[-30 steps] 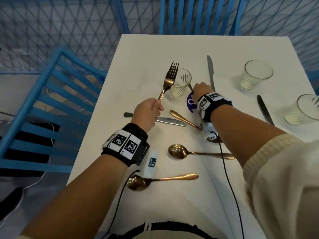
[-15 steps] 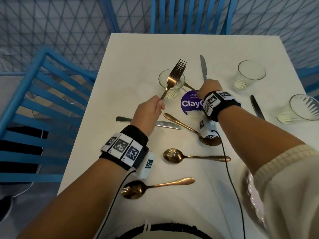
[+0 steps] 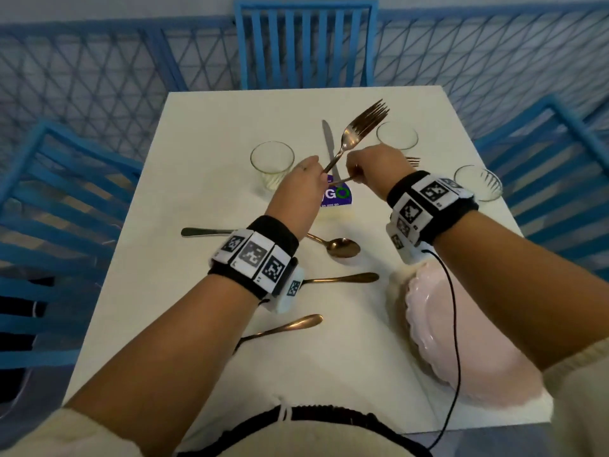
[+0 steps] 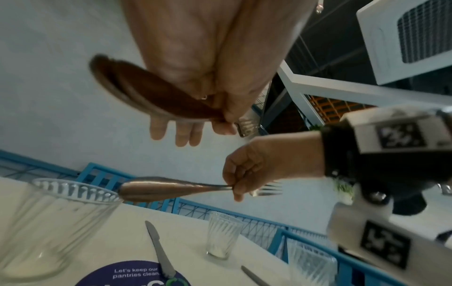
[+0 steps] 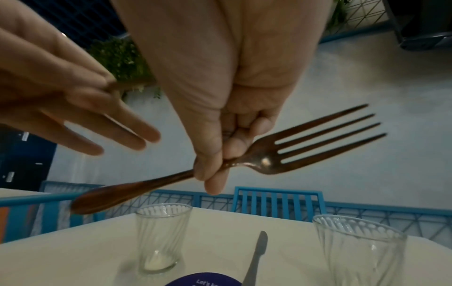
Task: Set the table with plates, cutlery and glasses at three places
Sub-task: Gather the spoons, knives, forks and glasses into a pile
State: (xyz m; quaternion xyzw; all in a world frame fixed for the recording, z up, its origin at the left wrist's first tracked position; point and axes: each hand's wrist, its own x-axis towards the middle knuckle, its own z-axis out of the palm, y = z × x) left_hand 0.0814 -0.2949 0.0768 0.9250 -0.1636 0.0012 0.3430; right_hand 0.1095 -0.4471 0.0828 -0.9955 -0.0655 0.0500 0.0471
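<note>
Holding forks aloft: left hand [image 3: 304,179] pinches fork [image 3: 357,130], tines at 1 o'clock; right hand [image 3: 374,166] now grips second fork [image 5: 257,160], lifted off desk [image 3: 204,133]. Both ready for placing. Plates [image 3: 425,311] stacked at 4 o'clock.

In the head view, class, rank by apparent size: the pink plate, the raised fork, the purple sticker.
1. pink plate, though nearest the camera
2. raised fork
3. purple sticker, partly hidden by the left hand
</note>
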